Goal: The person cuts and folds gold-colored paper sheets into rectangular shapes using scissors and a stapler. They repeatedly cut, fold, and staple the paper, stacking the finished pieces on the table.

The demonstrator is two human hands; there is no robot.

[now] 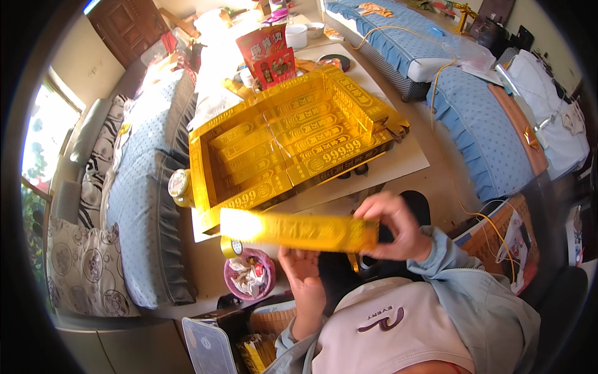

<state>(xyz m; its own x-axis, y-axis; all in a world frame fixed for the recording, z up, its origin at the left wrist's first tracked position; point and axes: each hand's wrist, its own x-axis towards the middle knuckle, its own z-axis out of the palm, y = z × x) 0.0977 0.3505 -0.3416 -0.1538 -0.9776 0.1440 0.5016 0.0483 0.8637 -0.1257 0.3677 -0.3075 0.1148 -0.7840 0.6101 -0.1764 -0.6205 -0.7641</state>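
Note:
My right hand (395,229) pinches the right end of a long gold-foil paper box (299,231), held level above my lap. Glare whitens the box's left end. Beneath its lower edge is my left hand (306,276), palm up with the fingers loosely spread. Whether those fingertips touch the box cannot be made out. Beyond, on the table, lies a large rectangular tray-like frame (252,194) built of similar printed gold boxes, its inside floor lined with more of them. At its right corner a piece of gold foil (397,125) sticks out, crumpled.
A lidded jar (179,184) stands left of the frame. A yellow tape roll (231,247) sits at the table's near edge, above a pink waste bin (250,276). Red packages (268,58) stand behind the frame. Blue-covered sofas (145,187) flank the table; an orange cable (434,93) trails at right.

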